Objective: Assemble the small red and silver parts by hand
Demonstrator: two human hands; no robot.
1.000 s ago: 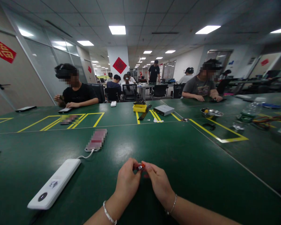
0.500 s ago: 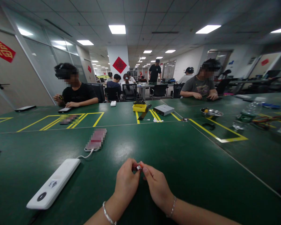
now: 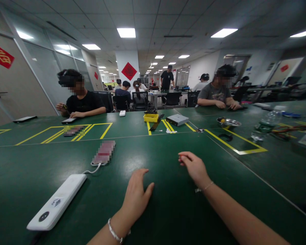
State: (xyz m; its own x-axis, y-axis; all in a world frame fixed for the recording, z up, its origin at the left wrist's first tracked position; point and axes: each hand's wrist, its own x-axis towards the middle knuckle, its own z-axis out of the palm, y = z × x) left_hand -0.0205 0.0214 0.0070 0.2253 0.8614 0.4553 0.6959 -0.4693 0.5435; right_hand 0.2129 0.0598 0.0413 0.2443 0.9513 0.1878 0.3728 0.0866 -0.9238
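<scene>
Over the near part of the green table (image 3: 112, 200), my left hand (image 3: 136, 194) is open, its thumb and fingers apart with nothing between them. Farther forward and to the right is my right hand (image 3: 193, 166), closed with its fingertips pinched together. A speck of red shows at those fingertips, too small for me to name. To the left of my left hand lies a long white device (image 3: 60, 200) with a round dark button. A white cable joins it to a phone (image 3: 103, 152), whose screen is blurred out.
Toward the back are a yellow tray (image 3: 151, 117) with black items, a grey box (image 3: 177, 119) and a metal bowl (image 3: 229, 123). A plastic bottle (image 3: 266, 124) and coloured wires (image 3: 285, 132) are at right. Two people (image 3: 84, 102) sit across the table.
My hands have parted. The left has let go of the small white and red thing and opened; the right has moved forward and right, still pinched.
</scene>
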